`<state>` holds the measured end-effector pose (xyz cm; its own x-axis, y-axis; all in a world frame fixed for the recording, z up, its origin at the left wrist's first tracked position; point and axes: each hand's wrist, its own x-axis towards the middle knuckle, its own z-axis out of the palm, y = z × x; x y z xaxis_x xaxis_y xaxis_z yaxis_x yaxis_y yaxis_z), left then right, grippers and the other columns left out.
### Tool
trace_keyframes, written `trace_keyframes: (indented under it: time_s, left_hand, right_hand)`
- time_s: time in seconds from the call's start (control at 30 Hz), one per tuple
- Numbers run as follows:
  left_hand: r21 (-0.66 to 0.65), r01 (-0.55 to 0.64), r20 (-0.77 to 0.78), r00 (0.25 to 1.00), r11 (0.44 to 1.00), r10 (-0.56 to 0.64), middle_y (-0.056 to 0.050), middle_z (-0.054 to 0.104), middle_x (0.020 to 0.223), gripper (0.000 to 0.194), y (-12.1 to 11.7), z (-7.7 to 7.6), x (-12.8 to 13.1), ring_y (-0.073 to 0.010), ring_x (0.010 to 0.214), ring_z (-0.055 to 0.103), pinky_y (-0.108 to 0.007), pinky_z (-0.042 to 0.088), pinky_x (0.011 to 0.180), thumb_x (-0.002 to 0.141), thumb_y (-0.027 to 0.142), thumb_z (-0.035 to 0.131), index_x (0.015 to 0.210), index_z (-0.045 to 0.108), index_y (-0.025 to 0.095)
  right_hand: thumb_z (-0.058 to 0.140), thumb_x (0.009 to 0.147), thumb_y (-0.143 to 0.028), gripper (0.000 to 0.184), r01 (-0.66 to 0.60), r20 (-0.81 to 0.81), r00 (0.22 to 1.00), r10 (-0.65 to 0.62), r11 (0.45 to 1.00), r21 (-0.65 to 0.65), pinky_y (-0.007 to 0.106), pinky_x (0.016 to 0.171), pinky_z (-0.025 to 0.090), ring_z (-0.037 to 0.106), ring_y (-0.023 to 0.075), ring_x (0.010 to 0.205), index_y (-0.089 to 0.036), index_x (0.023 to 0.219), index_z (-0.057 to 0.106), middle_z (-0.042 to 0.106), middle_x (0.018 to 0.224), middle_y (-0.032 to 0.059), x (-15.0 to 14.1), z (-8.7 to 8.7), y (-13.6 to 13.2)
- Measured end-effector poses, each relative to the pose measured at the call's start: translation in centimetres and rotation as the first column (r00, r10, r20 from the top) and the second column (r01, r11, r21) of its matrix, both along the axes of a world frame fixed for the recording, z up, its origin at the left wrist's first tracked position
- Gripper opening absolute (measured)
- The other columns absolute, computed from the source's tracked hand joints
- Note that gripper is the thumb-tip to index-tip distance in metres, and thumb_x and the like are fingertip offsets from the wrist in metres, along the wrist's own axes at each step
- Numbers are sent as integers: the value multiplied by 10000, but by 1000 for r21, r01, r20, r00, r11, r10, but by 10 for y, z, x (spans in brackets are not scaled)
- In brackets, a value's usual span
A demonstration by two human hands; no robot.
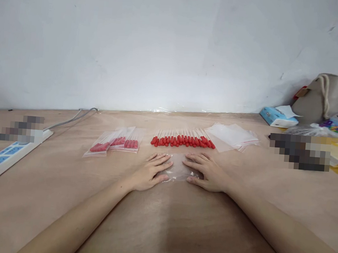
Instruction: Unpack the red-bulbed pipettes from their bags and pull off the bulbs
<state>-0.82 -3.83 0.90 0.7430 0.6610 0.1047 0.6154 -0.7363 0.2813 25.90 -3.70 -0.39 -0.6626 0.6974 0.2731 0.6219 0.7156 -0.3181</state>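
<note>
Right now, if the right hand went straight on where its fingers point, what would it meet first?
Probably the bare left hand, opposite it across the clear, flat plastic bag; exact alignment is uncertain.

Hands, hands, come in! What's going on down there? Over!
Left hand and right hand: open, touching clear plastic. Red-tipped sticks: lined up just beyond. Filled bags: off left, seemingly not blocking.

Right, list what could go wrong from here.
The red-tipped sticks lie loose just beyond the left hand and right hand, so a forward nudge could scatter them.

The transparent bag under the fingers is thin and shiny; it might crease or slide if the hands press unevenly.

The bag pile overlaps loosely, so several bags could shift together if one is pulled.
</note>
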Motion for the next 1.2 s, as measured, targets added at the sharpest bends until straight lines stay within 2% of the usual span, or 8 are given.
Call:
trace_keyframes:
  time_s: [0.23, 0.33, 0.4, 0.57, 0.67, 0.73, 0.97, 1.2]
  left_hand:
    - [86, -173, 205, 967, 981, 153, -54, 429, 1328, 383, 7, 5, -10, -194, 1246, 360, -417, 310, 1025, 865, 348, 407, 1232, 469, 259]
    - [282, -439, 321, 881, 853, 347, -71, 575, 1157, 324, 25, 10, -36, -201, 1141, 469, -396, 340, 999, 840, 359, 436, 1093, 588, 225]
    - [354, -519, 265, 853, 778, 449, -83, 583, 1134, 318, 37, 16, -61, -228, 1118, 481, -428, 323, 995, 814, 384, 457, 1038, 615, 224]
    - [304, -359, -114, 906, 882, 408, -44, 523, 1222, 383, 50, 28, -113, -248, 1167, 437, -495, 247, 1007, 738, 362, 504, 1115, 545, 310]
    - [348, -327, -138, 909, 878, 393, -55, 578, 1119, 367, 49, 30, -118, -224, 1063, 516, -445, 286, 993, 708, 265, 478, 1069, 541, 263]
    - [371, -308, -130, 917, 876, 378, -61, 615, 1003, 284, 50, 29, -116, -219, 969, 557, -418, 320, 968, 691, 231, 463, 956, 562, 229]
    - [257, -349, 15, 934, 901, 358, -49, 631, 826, 198, 49, 27, -109, -196, 824, 580, -331, 435, 797, 783, 317, 392, 709, 546, 217]
    - [64, -657, 451, 691, 751, 565, 0, 623, 728, 184, 37, 55, -96, -129, 614, 593, -207, 441, 537, 791, 382, 437, 813, 484, 205]
  right_hand:
    - [487, 833, -329, 201, -46, -237, 971, 44, 999, -4, 374, 812, 443, 584, 171, 860, -254, 849, 674, 653, 925, 43, -8, -10, -3]
    - [479, 830, -301, 183, 40, -384, 923, -7, 996, 78, 345, 768, 475, 591, 170, 840, -256, 839, 656, 652, 892, 41, -8, 0, -7]
    - [507, 805, -305, 146, 261, -508, 851, -137, 948, 181, 363, 793, 469, 589, 187, 864, -255, 835, 640, 647, 903, 48, 1, 13, -5]
    - [490, 778, -358, 196, 826, -702, 502, -506, 522, 215, 364, 783, 436, 580, 203, 828, -192, 783, 593, 628, 858, 72, 49, 34, 22]
    - [499, 733, -363, 207, 947, -619, 296, -727, 308, 91, 375, 718, 415, 555, 203, 708, -177, 754, 586, 604, 743, 53, 74, 23, 39]
    - [500, 708, -360, 208, 968, -513, 239, -824, 243, 62, 409, 732, 388, 540, 229, 749, -175, 735, 592, 585, 718, 55, 84, 11, 46]
    - [458, 707, -564, 431, 926, -273, 377, -885, 364, 101, 522, 801, 284, 472, 298, 911, -183, 787, 643, 580, 896, 112, 77, -8, 46]
    - [503, 769, -386, 220, 821, -488, 569, -662, 491, 292, 477, 907, 237, 507, 228, 929, -205, 781, 627, 576, 941, 66, 41, 2, 29]
